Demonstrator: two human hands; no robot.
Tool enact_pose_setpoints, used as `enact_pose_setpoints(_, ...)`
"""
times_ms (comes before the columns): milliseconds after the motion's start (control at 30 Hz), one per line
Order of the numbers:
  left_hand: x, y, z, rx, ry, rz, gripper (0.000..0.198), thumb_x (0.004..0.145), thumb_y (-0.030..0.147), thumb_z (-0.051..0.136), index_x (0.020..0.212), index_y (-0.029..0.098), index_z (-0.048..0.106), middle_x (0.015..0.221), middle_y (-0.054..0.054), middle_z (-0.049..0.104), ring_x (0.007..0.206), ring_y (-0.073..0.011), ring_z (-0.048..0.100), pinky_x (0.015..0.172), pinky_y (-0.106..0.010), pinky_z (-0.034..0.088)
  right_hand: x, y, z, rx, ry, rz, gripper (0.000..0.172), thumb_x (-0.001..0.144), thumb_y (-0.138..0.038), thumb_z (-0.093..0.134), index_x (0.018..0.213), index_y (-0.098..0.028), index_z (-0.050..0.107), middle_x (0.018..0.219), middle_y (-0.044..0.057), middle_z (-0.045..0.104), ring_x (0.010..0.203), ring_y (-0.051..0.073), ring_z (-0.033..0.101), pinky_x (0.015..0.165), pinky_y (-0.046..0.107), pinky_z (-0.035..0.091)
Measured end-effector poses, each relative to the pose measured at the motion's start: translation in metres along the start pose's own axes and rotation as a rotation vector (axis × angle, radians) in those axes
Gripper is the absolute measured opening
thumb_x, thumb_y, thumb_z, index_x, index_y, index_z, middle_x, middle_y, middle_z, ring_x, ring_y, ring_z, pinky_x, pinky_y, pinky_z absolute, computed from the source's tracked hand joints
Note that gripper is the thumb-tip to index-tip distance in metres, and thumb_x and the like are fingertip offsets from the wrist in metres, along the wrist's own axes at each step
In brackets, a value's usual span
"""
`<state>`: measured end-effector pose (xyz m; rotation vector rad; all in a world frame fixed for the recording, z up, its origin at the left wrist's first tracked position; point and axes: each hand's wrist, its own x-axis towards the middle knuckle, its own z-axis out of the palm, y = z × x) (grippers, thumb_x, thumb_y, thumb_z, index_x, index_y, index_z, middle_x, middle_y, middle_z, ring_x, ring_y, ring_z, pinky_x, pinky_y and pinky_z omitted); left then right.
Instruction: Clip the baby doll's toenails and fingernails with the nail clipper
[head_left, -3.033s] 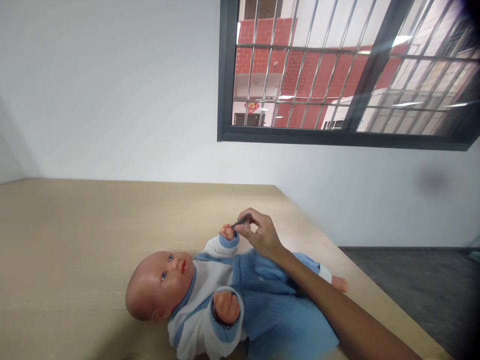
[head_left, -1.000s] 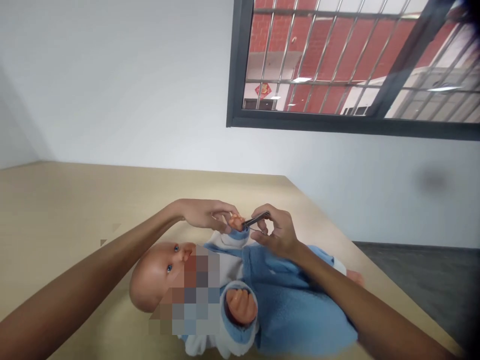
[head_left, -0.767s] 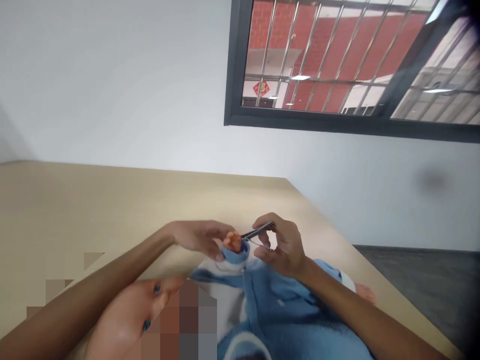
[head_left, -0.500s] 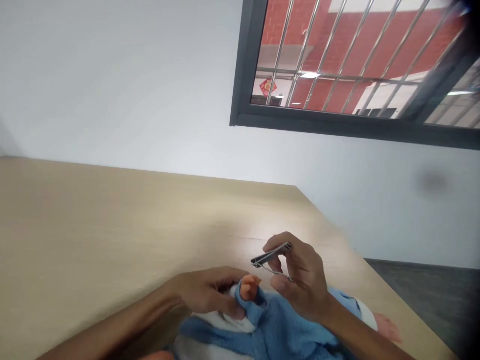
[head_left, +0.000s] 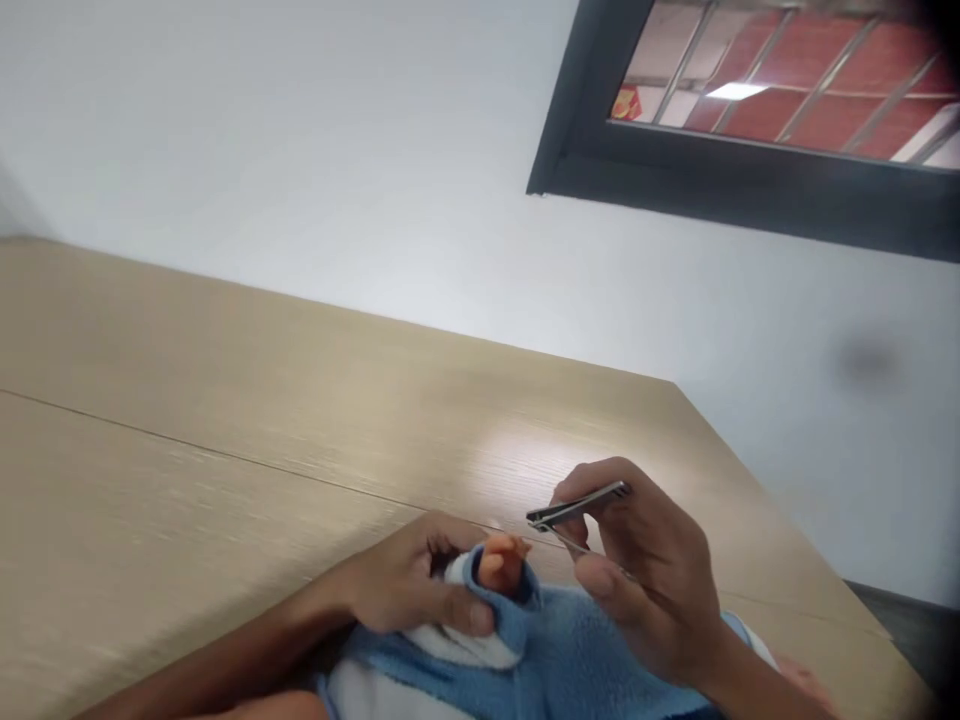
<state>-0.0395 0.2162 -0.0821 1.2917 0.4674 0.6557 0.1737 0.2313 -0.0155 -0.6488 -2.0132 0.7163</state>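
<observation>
A doll (head_left: pixel 585 650) in a blue and white fleece outfit lies along the bottom of the view, partly cut off by the frame edge. My left hand (head_left: pixel 420 580) is wrapped round the doll's sleeve, thumb in front, so that the small orange-toned doll hand (head_left: pixel 502 565) pokes up out of the cuff. Between the thumb and fingers of my right hand (head_left: pixel 645 570) is a metal nail clipper (head_left: pixel 577 508), its lever swung apart from the body. The clipper's jaw end points left, just above and right of the doll's fingers, apparently not touching them.
A light wooden table (head_left: pixel 225 380) with a thin seam runs under the doll. Behind it stands a white wall (head_left: pixel 300 150) with a dark-framed barred window (head_left: pixel 712 190) at upper right. The table's right edge drops to a dark floor (head_left: pixel 900 620).
My head view has tilted and shifted, so the window sits higher and further right. My right hand and the clipper appear slightly further right; both grips are unchanged.
</observation>
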Motion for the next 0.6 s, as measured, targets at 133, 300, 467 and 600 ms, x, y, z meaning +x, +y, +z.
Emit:
enact_pose_setpoints(133, 0.005, 0.007, -0.004, 0.016, 0.008, 0.061, 0.039, 0.08, 0.046, 0.075, 0.105, 0.018, 0.066, 0.099, -0.004, 0.058, 0.095, -0.0194, 0.052, 0.092, -0.032, 0.042, -0.003, 0.002, -0.005, 0.025, -0.007, 0.068, 0.027, 0.099, -0.05, 0.057, 0.111, -0.026, 0.055, 0.073, 0.0, 0.052, 0.06, 0.014, 0.049, 0.05, 0.028, 0.041)
enact_pose_setpoints(300, -0.003, 0.006, 0.011, -0.046, -0.093, -0.007, 0.044, 0.056, 0.03, 0.09, 0.088, 0.016, 0.063, 0.094, -0.002, 0.054, 0.086, -0.016, 0.05, 0.081, -0.027, 0.044, -0.015, -0.013, -0.003, 0.014, -0.045, 0.049, 0.037, 0.095, -0.058, 0.059, 0.115, -0.028, 0.055, 0.077, 0.003, 0.054, 0.061, 0.016, 0.051, 0.052, 0.032, 0.044)
enact_pose_setpoints(467, -0.009, 0.002, 0.017, -0.148, -0.102, -0.165, 0.034, 0.068, 0.024, 0.076, 0.063, 0.016, 0.043, 0.064, 0.005, 0.036, 0.06, -0.006, 0.028, 0.055, -0.021, 0.025, -0.03, -0.023, 0.007, 0.062, 0.01, 0.167, 0.041, 0.089, -0.069, 0.059, 0.107, -0.031, 0.059, 0.074, 0.003, 0.056, 0.058, 0.018, 0.054, 0.048, 0.032, 0.046)
enact_pose_setpoints(600, -0.006, -0.005, 0.014, -0.15, -0.141, -0.215, 0.027, 0.062, 0.019, 0.077, 0.066, 0.015, 0.051, 0.066, 0.005, 0.042, 0.061, -0.0055, 0.033, 0.053, -0.019, 0.025, -0.049, -0.008, 0.002, -0.043, 0.055, 0.052, 0.025, 0.08, -0.054, 0.071, 0.098, -0.038, 0.064, 0.056, 0.001, 0.053, 0.042, 0.02, 0.051, 0.032, 0.031, 0.037)
